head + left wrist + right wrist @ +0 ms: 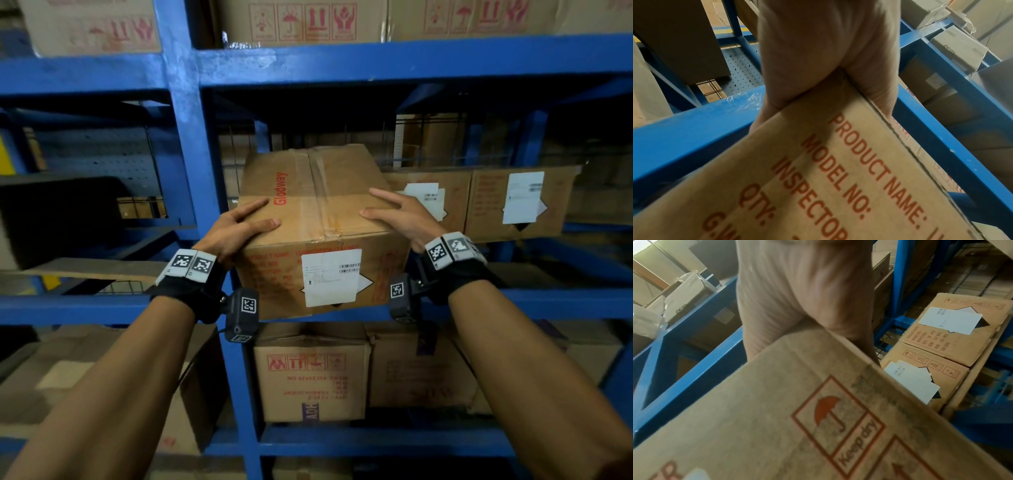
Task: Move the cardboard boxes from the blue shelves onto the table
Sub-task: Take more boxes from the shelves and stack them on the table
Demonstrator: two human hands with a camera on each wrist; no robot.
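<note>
Head view: Glodway cardboard box (318,219) at centre, tilted at the blue shelf (342,65) front edge. Left hand (236,228) and right hand (404,216) clamped on top corners, fingers curled over. More labelled boxes (520,202) shelved at 3 o'clock. Table unseen; transfer barely begun.

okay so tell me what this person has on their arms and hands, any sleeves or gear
No sleeves or gloves: forearms and both hands are bare. Each wrist has a black strap topped with white blocks printed with black square codes, left and right. A dark grey camera pod with a code tag hangs from each strap.
</note>
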